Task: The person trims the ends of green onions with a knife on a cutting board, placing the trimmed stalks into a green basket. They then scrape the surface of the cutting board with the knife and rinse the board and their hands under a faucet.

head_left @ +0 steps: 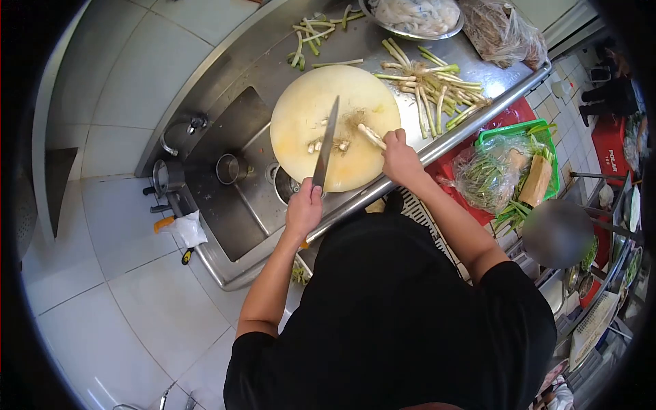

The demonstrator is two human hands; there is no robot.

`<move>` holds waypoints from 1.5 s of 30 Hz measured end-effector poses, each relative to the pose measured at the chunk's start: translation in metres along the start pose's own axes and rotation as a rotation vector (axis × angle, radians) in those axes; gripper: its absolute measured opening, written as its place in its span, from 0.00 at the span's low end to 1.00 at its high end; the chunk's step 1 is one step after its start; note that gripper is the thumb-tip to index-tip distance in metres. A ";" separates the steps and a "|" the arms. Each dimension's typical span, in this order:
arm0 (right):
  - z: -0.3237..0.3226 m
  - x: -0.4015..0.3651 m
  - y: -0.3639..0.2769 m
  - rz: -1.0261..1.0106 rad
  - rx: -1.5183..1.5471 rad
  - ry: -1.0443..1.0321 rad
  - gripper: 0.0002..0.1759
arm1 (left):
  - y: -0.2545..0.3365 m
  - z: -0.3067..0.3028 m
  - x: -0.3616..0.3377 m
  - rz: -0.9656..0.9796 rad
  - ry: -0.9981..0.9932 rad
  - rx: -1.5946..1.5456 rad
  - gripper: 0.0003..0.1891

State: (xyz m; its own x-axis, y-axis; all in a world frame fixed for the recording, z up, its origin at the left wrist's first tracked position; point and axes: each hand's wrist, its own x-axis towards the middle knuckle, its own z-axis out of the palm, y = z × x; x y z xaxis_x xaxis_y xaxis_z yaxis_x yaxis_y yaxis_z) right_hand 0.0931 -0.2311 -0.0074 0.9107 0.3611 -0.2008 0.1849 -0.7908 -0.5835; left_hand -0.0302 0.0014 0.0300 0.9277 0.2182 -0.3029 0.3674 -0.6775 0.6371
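My left hand [304,207] is closed round the handle of a long kitchen knife [326,147], whose blade lies over the round cutting board [290,102], tip pointing away from me. Between the fingers of my right hand [402,160] is a scallion [371,135], its rooty white end reaching over the board. Trimmed root ends [339,145] and loose roots lie near the blade. Beyond my right hand, a pile of scallion stalks [437,89] rests on the steel counter. More cut green pieces [314,34] lie at the far side.
A steel sink [229,198] with a metal cup [229,169] is left of the board. At the back stand a metal bowl [417,31] of white food and a plastic bag [502,34]. A green basket [552,160] of bagged greens sits right, below the counter rail [471,115].
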 end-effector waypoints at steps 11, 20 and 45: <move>0.009 -0.056 -0.006 -0.021 0.046 0.084 0.17 | 0.013 -0.007 -0.004 0.027 -0.208 0.373 0.12; 0.001 -0.035 0.005 -0.184 0.048 0.201 0.14 | 0.014 -0.033 -0.006 0.019 -0.304 0.474 0.13; -0.023 -0.024 0.004 -0.087 0.351 0.124 0.16 | 0.001 0.016 -0.011 -0.017 -0.305 0.364 0.12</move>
State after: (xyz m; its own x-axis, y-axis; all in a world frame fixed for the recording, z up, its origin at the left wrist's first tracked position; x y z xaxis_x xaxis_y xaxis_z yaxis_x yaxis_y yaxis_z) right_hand 0.0805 -0.2546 0.0128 0.9390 0.3394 -0.0546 0.1450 -0.5351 -0.8323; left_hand -0.0409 -0.0126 0.0222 0.8403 0.0522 -0.5397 0.2845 -0.8897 0.3570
